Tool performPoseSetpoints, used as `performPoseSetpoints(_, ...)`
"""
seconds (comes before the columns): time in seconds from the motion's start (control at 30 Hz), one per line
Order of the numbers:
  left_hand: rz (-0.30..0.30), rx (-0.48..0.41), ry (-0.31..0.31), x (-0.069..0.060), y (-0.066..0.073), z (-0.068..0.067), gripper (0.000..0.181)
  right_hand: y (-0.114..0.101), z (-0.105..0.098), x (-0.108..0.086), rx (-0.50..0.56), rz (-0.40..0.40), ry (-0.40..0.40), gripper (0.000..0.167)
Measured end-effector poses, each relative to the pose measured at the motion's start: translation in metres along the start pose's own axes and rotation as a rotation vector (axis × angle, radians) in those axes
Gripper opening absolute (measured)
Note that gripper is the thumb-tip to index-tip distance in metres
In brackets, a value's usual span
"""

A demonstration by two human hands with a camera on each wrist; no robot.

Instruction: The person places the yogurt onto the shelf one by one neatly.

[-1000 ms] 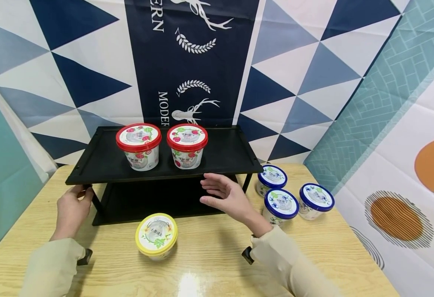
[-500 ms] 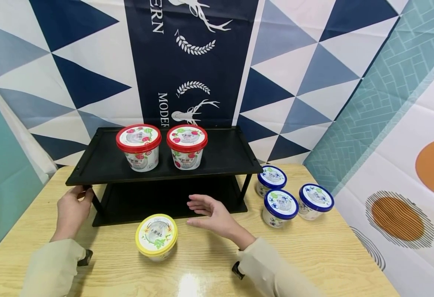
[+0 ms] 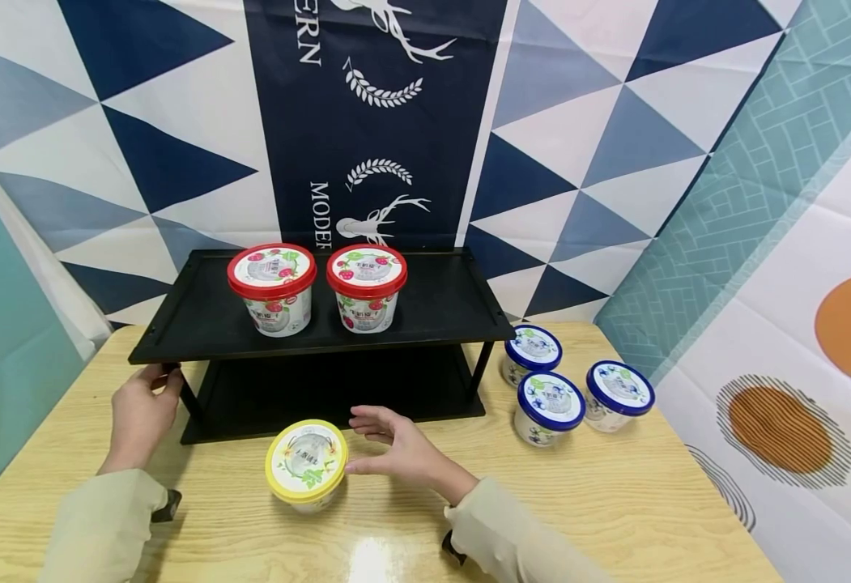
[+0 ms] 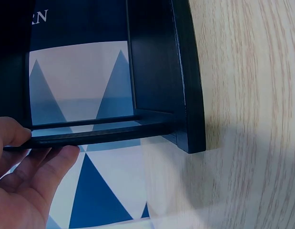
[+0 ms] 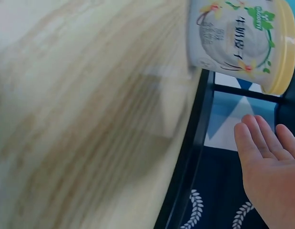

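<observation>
Yellow-lidded tub (image 3: 307, 461) stood on table (image 3: 250, 546), just in front of black rack (image 3: 443, 300). Right hand (image 3: 399, 455) just beside tub, fingers loosely extended, held nothing; whether thumb touched tub, could not tell. Right wrist view cut off tub at top edge. Left hand (image 3: 144, 413) grasped rack leg (image 4: 109, 135) between thumb and fingers; left wrist view cut hand off at frame edge.
</observation>
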State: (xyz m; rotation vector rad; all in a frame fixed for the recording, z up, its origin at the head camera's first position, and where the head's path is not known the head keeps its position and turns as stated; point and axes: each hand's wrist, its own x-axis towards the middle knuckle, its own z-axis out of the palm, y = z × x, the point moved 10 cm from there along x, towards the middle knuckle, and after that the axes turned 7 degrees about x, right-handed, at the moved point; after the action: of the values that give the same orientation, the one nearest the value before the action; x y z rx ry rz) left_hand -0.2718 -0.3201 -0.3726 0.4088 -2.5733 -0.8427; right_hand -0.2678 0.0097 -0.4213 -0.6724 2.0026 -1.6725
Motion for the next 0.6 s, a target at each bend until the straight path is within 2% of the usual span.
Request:
performPoseSetpoints(0.33, 0.005, -0.005, 0.006, 0.001, -0.001, 0.0, 0.034, 0.011, 0.013, 0.002, -0.04, 0.02, -0.035, 0.082)
performPoseSetpoints(0.6, 0.018, -0.016, 0.012, 0.0, 0.001, -0.001, 0.033, 0.021, 0.023, 0.005, -0.077, 0.08, -0.074, 0.09)
